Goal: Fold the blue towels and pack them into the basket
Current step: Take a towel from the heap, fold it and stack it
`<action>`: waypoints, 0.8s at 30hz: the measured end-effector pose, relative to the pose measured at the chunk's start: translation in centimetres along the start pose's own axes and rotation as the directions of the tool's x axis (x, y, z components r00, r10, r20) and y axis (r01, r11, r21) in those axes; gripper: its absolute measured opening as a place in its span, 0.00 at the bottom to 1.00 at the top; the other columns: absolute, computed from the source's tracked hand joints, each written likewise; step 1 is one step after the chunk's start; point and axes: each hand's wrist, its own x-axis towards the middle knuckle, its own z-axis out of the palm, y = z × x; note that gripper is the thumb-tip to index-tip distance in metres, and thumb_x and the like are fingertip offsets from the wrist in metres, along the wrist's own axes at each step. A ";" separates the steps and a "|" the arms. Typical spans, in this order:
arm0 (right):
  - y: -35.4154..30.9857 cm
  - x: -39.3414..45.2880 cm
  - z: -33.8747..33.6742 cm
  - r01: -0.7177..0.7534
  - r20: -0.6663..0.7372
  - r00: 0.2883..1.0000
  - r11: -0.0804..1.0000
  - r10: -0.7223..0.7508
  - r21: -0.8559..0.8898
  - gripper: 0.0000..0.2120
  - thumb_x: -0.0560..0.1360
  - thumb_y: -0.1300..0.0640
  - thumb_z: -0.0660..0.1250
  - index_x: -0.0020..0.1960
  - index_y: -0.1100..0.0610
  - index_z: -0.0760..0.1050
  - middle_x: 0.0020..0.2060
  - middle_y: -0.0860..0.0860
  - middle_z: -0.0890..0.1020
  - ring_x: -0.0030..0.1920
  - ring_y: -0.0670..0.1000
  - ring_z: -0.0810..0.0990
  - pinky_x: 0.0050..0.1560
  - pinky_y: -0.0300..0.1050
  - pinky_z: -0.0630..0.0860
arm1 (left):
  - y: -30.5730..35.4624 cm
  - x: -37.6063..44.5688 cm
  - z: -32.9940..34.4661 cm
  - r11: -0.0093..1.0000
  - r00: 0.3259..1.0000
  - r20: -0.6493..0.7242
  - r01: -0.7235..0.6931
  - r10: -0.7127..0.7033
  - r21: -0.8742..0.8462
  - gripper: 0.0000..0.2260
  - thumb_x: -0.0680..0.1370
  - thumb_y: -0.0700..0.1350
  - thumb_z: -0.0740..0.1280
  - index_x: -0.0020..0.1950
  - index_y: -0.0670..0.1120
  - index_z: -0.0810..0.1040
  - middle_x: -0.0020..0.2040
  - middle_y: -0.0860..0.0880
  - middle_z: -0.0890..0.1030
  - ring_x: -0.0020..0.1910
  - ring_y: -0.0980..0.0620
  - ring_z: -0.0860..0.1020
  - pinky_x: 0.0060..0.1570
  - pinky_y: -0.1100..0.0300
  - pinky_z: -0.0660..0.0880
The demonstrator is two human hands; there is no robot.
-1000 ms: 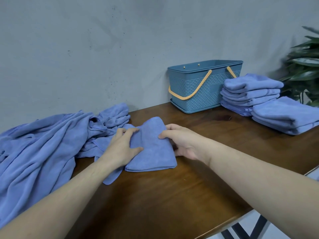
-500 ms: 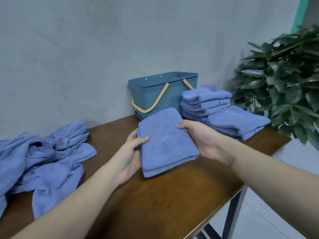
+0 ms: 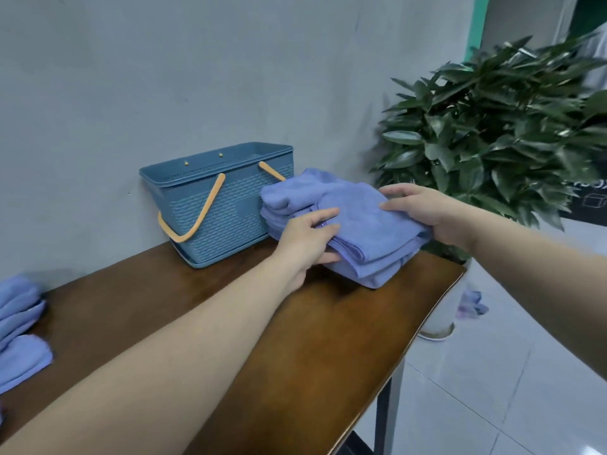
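A folded blue towel [image 3: 368, 221] lies on top of the nearer stack of folded towels [image 3: 371, 272] near the table's right end. My left hand [image 3: 307, 239] grips its left edge, thumb on top and fingers underneath. My right hand [image 3: 423, 208] holds its right side, fingers on top. Behind it a second stack of folded towels [image 3: 285, 198] stands against the blue woven basket [image 3: 216, 208] with orange handles, which sits by the wall. Unfolded blue towels [image 3: 19, 326] lie at the table's far left edge.
The brown wooden table [image 3: 295, 339] ends just right of the stacks. A leafy potted plant [image 3: 499, 126] stands on the floor beyond that end. A small cloth [image 3: 473, 303] lies on the white tiled floor by the pot.
Both hands carried the folded towel from the table's middle to the right and set it on the nearer stack. The view swung right, so the unfolded pile is nearly out of frame.
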 end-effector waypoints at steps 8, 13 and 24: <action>1.6 5.8 -2.2 0.025 -0.018 0.999 0.958 -0.031 -0.285 0.11 0.75 0.54 0.74 0.58 0.50 0.83 0.55 0.49 0.83 0.57 0.50 0.80 0.57 0.43 0.76 | -2.2 4.5 2.7 0.927 1.000 -0.011 -0.011 0.017 0.376 0.23 0.81 0.47 0.68 0.75 0.47 0.71 0.58 0.49 0.82 0.46 0.54 0.82 0.51 0.60 0.80; 3.3 7.5 -0.9 0.080 0.021 0.997 0.905 -0.078 -0.417 0.11 0.75 0.51 0.74 0.56 0.50 0.84 0.53 0.48 0.83 0.57 0.49 0.80 0.56 0.42 0.73 | -4.1 5.2 1.3 0.818 0.999 0.028 -0.053 0.045 0.573 0.25 0.80 0.58 0.66 0.75 0.48 0.73 0.72 0.56 0.72 0.71 0.58 0.70 0.67 0.63 0.66; 2.4 2.7 0.6 0.374 0.202 0.924 0.646 -0.326 -0.666 0.29 0.67 0.27 0.56 0.60 0.37 0.79 0.64 0.43 0.79 0.68 0.50 0.73 0.71 0.57 0.67 | -4.5 3.2 -0.4 0.831 1.000 0.012 0.009 -0.020 0.556 0.30 0.74 0.68 0.67 0.72 0.55 0.72 0.69 0.49 0.65 0.64 0.55 0.70 0.60 0.63 0.64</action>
